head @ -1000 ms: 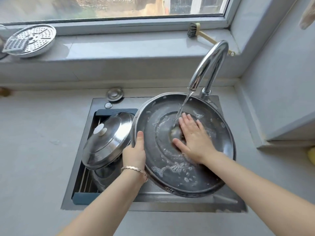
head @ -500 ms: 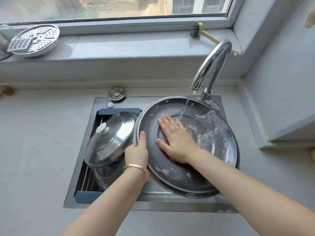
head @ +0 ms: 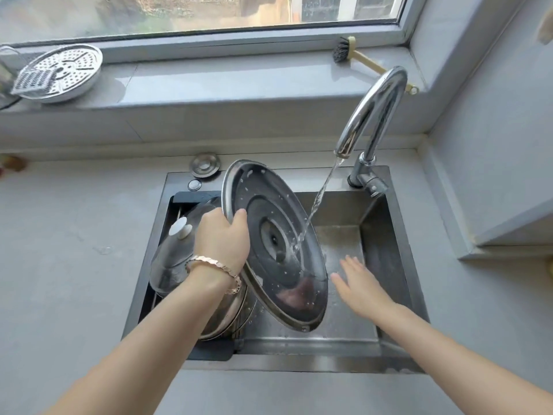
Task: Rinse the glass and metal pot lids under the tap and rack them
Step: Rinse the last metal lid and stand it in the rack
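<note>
My left hand (head: 223,238) grips the left rim of a large glass lid (head: 269,244) with a metal edge. The lid stands tilted steeply on edge over the sink (head: 386,253), its underside facing me. Water from the chrome tap (head: 374,112) runs down onto the lid's centre. My right hand (head: 360,284) hovers flat and open to the right of the lid, over the sink basin, apart from it. A domed metal lid (head: 170,259) with a white knob rests in the drying rack (head: 191,199) on the sink's left side, partly hidden by my left wrist.
A perforated steamer plate (head: 61,71) and a small grater sit on the windowsill at the left. A dish brush (head: 359,56) lies on the sill behind the tap. A round sink plug (head: 206,165) lies on the counter by the sink's back edge. A wall box juts out at right.
My left hand has tipped the glass lid from lying nearly flat to standing steeply on edge. My right hand has come off the lid's surface and moved right, over the basin.
</note>
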